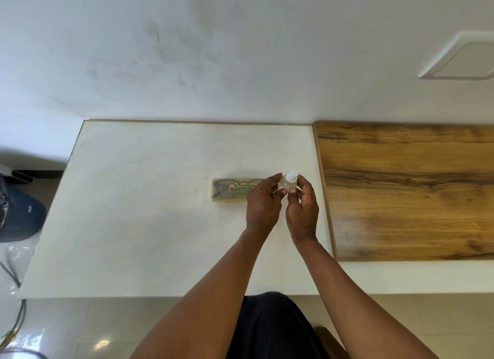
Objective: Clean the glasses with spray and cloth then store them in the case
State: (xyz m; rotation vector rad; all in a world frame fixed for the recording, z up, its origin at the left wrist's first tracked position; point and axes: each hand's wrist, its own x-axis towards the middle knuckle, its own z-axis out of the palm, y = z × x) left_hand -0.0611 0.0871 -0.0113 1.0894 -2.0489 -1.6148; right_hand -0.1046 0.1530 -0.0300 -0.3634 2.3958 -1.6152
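Note:
A small clear spray bottle [289, 180] with a white cap stands between my two hands above the white table [139, 198]. My right hand [302, 209] pinches the bottle from the right with thumb and fingers. My left hand [263, 206] curls its fingers against the bottle's left side. Just left of the hands lies a translucent yellowish glasses case [230, 190] with gold print, shut, with dark-framed glasses showing through it. My left hand covers the case's right end. No cloth is in view.
A wood-grain panel [411, 190] adjoins the white table on the right. The wall rises behind both. A dark blue bag [21, 217] and cables lie on the floor at the left. My dark-clothed lap [270, 329] sits below the table's front edge.

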